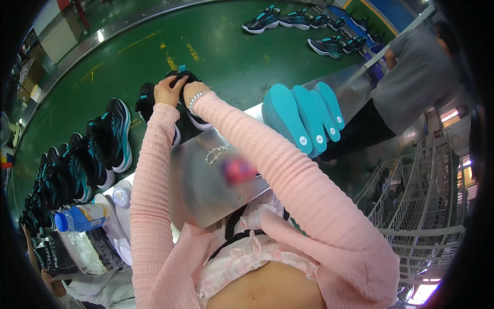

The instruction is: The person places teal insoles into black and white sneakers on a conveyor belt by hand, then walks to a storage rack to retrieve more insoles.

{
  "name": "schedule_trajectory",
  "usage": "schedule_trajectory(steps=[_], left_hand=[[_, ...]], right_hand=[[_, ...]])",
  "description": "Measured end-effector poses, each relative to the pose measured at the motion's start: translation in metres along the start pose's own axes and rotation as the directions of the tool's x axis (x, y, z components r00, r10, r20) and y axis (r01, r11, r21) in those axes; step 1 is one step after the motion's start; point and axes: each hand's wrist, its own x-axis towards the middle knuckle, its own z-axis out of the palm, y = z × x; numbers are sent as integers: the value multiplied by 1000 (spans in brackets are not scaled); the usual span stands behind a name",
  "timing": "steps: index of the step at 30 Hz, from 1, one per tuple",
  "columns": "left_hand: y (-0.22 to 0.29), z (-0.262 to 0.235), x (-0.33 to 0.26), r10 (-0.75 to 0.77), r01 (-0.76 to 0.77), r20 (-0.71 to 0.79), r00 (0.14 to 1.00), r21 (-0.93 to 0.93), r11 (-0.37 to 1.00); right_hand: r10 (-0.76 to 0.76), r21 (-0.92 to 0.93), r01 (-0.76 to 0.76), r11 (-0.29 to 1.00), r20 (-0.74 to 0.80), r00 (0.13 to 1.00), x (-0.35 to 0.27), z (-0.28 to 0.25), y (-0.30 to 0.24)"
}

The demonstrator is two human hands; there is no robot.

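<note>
A black sneaker (191, 76) with a teal heel tab and a white sole stands on the green work surface (221, 67) in front of me. My left hand (167, 93) is closed on the sneaker's collar, thumb and fingers pinching its edge. Beside it, my right hand (194, 90) reaches into the shoe's opening; its fingers are hidden. Another black sneaker (145, 98) stands just to the left, partly behind my left hand. To the right lie several teal insoles (285, 110) in overlapping stacks, each with a round white sticker at its heel.
A long row of black-and-teal sneakers (116, 134) runs down the left side, beside a blue-capped bottle (82, 219). More sneakers (262, 20) stand far right. A beaded bracelet (216, 154) lies on the metal plate (195, 190). A person in grey (414, 77) and wire racks (417, 206) are right.
</note>
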Motion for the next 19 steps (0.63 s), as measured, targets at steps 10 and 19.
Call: schedule_trajectory(steps=[10,19], left_hand=[[-14,-5,-3,6,-3,-81,997,48,999],[-14,1,12,62,-59,-56,996,61,996]], right_hand=[[-164,-65,172,983,114,980,9,-3,-18],[-284,226,325,918,-195,939,-13,17,17]])
